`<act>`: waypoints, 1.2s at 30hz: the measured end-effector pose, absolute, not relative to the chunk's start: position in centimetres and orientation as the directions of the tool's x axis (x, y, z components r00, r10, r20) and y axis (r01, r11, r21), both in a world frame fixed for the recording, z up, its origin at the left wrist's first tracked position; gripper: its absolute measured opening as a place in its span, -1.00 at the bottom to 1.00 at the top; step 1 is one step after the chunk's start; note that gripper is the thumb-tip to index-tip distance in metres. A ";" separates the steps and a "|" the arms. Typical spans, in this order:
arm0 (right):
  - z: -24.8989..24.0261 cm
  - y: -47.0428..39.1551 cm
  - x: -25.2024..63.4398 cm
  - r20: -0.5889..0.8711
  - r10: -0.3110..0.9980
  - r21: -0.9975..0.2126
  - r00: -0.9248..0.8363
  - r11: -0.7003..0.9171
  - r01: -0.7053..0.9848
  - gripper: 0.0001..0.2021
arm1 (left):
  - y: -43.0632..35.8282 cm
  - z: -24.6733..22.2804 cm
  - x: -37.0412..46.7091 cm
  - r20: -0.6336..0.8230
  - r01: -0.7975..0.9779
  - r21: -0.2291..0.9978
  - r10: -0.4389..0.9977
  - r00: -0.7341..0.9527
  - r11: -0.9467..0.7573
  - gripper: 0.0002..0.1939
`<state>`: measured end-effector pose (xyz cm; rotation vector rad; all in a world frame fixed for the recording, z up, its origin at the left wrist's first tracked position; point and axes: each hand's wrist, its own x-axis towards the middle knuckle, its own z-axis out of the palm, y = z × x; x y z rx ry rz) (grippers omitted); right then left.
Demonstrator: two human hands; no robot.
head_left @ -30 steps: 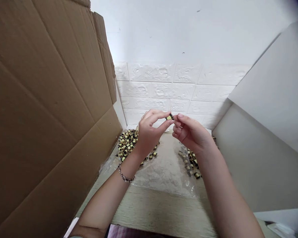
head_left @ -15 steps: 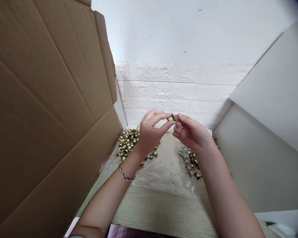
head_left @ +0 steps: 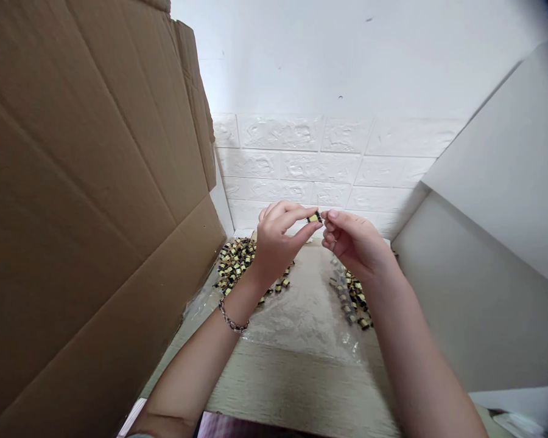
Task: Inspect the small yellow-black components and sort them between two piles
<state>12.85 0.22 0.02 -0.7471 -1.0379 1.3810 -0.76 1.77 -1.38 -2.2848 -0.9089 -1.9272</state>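
Between the thumb and forefinger of my left hand (head_left: 281, 234) is a small transformer (head_left: 314, 217), a yellow-wrapped coil on a black pinned bobbin, raised above the table. My right hand (head_left: 354, 240) is at its right end, thumb and forefinger pinched together and the other fingers curled. Whatever lies in that pinch, perhaps a thin lead, is too small to make out. Beneath my left hand spreads a heap of similar transformers (head_left: 235, 264). A second pile of transformers (head_left: 356, 295) lies by my right forearm, partly hidden by it and by clear plastic.
A clear plastic bag (head_left: 301, 316) lies flat on the pale wooden table (head_left: 278, 383) between the piles. Tall cardboard (head_left: 95, 182) walls off the left side, and a white panel (head_left: 475, 292) stands on the right. A white brick-patterned wall (head_left: 296, 164) closes the back.
My right hand has shifted slightly to the right, its pinched fingertips a little farther from the transformer. My left hand and the transformer have barely moved.
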 end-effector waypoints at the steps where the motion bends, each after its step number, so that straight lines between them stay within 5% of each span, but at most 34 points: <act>1: 0.0 0.2 12.9 0.163 0.984 -0.918 -0.074 0.123 -0.377 -0.82 | 1.8 -1.4 -0.8 0.906 0.442 0.349 0.418 0.066 -0.826 -0.82; 15: 0.6 -1.3 12.6 0.420 0.885 -0.907 0.201 0.409 0.097 -0.85 | 1.6 -1.2 -0.7 0.921 0.578 0.291 0.387 0.048 -0.763 -0.83; 36: 0.3 -1.0 13.4 0.528 0.797 -0.849 0.293 0.507 0.153 -0.81 | 1.5 -1.2 -0.7 0.890 0.553 0.370 0.456 0.020 -0.746 -0.82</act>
